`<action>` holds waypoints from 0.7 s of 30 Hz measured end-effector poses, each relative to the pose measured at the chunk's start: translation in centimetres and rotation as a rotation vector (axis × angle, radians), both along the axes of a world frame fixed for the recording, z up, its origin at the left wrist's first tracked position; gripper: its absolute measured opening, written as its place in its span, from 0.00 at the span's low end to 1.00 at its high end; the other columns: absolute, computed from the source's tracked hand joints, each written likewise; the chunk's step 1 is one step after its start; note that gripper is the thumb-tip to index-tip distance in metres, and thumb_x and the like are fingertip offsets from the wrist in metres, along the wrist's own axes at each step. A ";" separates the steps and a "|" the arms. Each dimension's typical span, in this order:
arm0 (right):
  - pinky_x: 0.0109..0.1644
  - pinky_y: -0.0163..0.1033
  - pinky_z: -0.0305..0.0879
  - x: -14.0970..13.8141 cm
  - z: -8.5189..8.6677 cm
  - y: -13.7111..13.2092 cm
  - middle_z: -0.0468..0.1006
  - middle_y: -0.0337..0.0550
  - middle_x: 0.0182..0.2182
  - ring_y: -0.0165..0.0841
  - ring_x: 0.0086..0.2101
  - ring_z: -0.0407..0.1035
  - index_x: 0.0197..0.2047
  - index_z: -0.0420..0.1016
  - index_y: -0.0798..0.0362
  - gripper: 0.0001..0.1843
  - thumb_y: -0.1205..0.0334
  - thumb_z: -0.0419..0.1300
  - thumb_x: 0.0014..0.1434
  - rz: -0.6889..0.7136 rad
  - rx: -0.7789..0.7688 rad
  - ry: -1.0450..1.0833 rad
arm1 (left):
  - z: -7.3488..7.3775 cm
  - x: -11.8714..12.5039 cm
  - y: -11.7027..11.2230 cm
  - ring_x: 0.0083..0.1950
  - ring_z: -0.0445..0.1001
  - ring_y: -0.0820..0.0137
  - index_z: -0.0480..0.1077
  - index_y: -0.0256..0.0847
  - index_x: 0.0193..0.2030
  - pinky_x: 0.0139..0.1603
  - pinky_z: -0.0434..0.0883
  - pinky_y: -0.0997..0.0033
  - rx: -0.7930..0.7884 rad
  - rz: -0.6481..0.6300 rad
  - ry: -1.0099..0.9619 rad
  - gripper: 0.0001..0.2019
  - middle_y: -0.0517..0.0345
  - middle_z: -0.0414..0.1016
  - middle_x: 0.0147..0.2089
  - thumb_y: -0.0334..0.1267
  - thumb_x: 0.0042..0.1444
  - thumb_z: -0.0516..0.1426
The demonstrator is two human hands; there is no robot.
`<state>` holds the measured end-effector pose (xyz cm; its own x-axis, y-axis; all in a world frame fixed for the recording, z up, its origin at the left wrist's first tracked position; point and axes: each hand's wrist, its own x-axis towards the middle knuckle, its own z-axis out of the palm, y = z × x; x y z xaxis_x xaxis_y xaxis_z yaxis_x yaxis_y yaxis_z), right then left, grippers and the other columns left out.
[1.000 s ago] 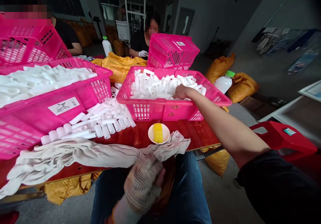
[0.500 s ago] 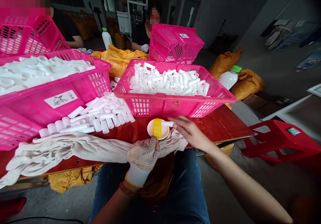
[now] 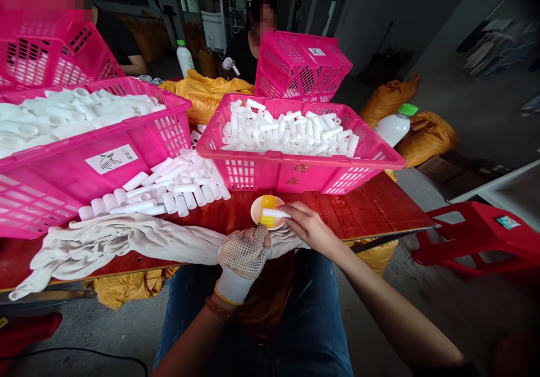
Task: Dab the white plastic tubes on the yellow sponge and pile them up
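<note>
My right hand is bare and pinches a white plastic tube against a yellow block, perhaps soap, on a small white saucer. My left hand, in a white glove with a mesh cover, sits at the saucer's near rim on a crumpled off-white cloth. I cannot tell whether it grips the saucer. Many white tubes fill the pink plastic basket just beyond the saucer. More tubes lie loose on the red table.
A second pink basket of wider white tubes stands at the left, with a tilted one behind. Beyond sits a co-worker's gloved hand. Yellow sacks, a white bottle and a red stool lie right.
My right hand has come back from the basket with a tube and now presses it to the yellow block. My left hand has moved from the cloth to the saucer.
</note>
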<state>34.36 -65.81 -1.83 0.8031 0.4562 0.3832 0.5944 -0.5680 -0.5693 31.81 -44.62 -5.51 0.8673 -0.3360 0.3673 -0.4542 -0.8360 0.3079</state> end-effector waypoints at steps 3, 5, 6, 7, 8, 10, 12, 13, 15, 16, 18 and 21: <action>0.60 0.50 0.71 -0.1 0.5 -0.1 0.75 0.54 0.53 0.42 0.54 0.72 0.61 0.72 0.53 0.18 0.62 0.50 0.73 0.019 -0.090 -0.003 | -0.1 0.0 -0.1 0.31 0.75 0.63 0.75 0.39 0.38 0.35 0.62 0.61 0.047 0.008 -0.069 0.13 0.52 0.80 0.33 0.35 0.68 0.50; 0.60 0.51 0.72 -0.1 0.6 0.0 0.72 0.55 0.54 0.42 0.55 0.72 0.63 0.70 0.53 0.18 0.62 0.52 0.72 -0.003 -0.094 -0.020 | -0.2 0.0 -0.1 0.30 0.75 0.64 0.75 0.39 0.38 0.35 0.62 0.62 0.091 0.025 -0.141 0.12 0.53 0.81 0.33 0.35 0.67 0.51; 0.60 0.50 0.72 -0.1 0.7 0.0 0.72 0.55 0.55 0.43 0.54 0.72 0.63 0.69 0.53 0.19 0.62 0.53 0.72 -0.015 -0.086 -0.031 | -0.3 -0.1 -0.1 0.29 0.74 0.65 0.75 0.39 0.37 0.34 0.62 0.62 0.113 0.028 -0.175 0.12 0.55 0.80 0.31 0.35 0.67 0.51; 0.59 0.50 0.73 -0.1 0.7 0.0 0.71 0.55 0.54 0.42 0.54 0.72 0.63 0.69 0.52 0.19 0.62 0.54 0.71 -0.024 -0.077 -0.041 | -0.3 -0.1 -0.1 0.28 0.74 0.66 0.75 0.40 0.36 0.33 0.62 0.62 0.133 0.029 -0.203 0.11 0.56 0.80 0.30 0.35 0.67 0.52; 0.58 0.50 0.74 -0.2 0.7 0.0 0.72 0.54 0.53 0.42 0.52 0.73 0.62 0.69 0.52 0.18 0.62 0.54 0.71 -0.029 -0.077 -0.047 | -0.4 -0.1 -0.2 0.27 0.74 0.66 0.75 0.40 0.35 0.33 0.61 0.63 0.145 0.028 -0.220 0.11 0.57 0.80 0.30 0.34 0.67 0.52; 0.56 0.51 0.75 -0.2 0.7 0.0 0.73 0.54 0.51 0.43 0.51 0.74 0.61 0.70 0.52 0.17 0.63 0.52 0.72 -0.021 -0.105 -0.051 | -0.4 -0.2 -0.2 0.27 0.74 0.65 0.75 0.40 0.36 0.32 0.61 0.62 0.149 0.033 -0.229 0.12 0.58 0.79 0.29 0.35 0.67 0.51; 0.57 0.51 0.75 -0.2 0.8 -0.1 0.74 0.54 0.51 0.43 0.51 0.75 0.61 0.71 0.52 0.17 0.64 0.50 0.73 -0.003 -0.148 -0.040 | -0.5 -0.1 -0.2 0.27 0.74 0.64 0.75 0.41 0.37 0.31 0.60 0.62 0.145 0.042 -0.231 0.12 0.58 0.79 0.29 0.36 0.67 0.51; 0.58 0.52 0.75 -0.2 0.8 -0.1 0.73 0.54 0.52 0.43 0.51 0.75 0.62 0.70 0.52 0.18 0.64 0.50 0.73 0.003 -0.163 -0.031 | -0.6 -0.1 -0.2 0.27 0.74 0.64 0.75 0.41 0.37 0.31 0.60 0.62 0.138 0.046 -0.234 0.12 0.57 0.79 0.29 0.36 0.67 0.51; 0.59 0.52 0.74 -0.2 0.9 0.0 0.73 0.54 0.53 0.43 0.52 0.74 0.62 0.69 0.52 0.18 0.63 0.51 0.72 0.008 -0.166 -0.019 | -0.6 -0.1 -0.2 0.27 0.74 0.64 0.74 0.41 0.35 0.31 0.60 0.62 0.127 0.043 -0.228 0.13 0.57 0.79 0.28 0.35 0.67 0.50; 0.59 0.52 0.74 -0.3 0.9 0.0 0.73 0.54 0.53 0.43 0.52 0.74 0.63 0.69 0.52 0.18 0.62 0.52 0.72 0.003 -0.156 -0.015 | -0.6 -0.1 -0.2 0.27 0.74 0.64 0.74 0.41 0.34 0.31 0.60 0.62 0.124 0.043 -0.222 0.14 0.56 0.79 0.29 0.35 0.67 0.50; 0.57 0.51 0.75 -0.3 0.9 0.2 0.73 0.54 0.52 0.44 0.51 0.74 0.62 0.69 0.54 0.18 0.62 0.54 0.71 -0.012 -0.127 -0.007 | -0.5 0.0 -0.2 0.27 0.74 0.63 0.74 0.41 0.33 0.31 0.59 0.62 0.125 0.046 -0.210 0.13 0.56 0.79 0.28 0.35 0.67 0.50; 0.56 0.51 0.75 -0.3 0.9 0.3 0.74 0.54 0.51 0.44 0.51 0.75 0.61 0.69 0.55 0.17 0.63 0.52 0.72 -0.007 -0.132 0.004 | -0.1 -0.1 -0.2 0.26 0.74 0.64 0.74 0.41 0.33 0.30 0.58 0.62 0.122 0.056 -0.191 0.13 0.56 0.79 0.27 0.36 0.67 0.51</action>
<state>34.02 -65.54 -0.97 0.8078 0.4970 0.3169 0.5880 -0.6423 -0.4916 31.67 -44.87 -5.63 0.8047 -0.3414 0.4858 -0.4463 -0.8873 0.1158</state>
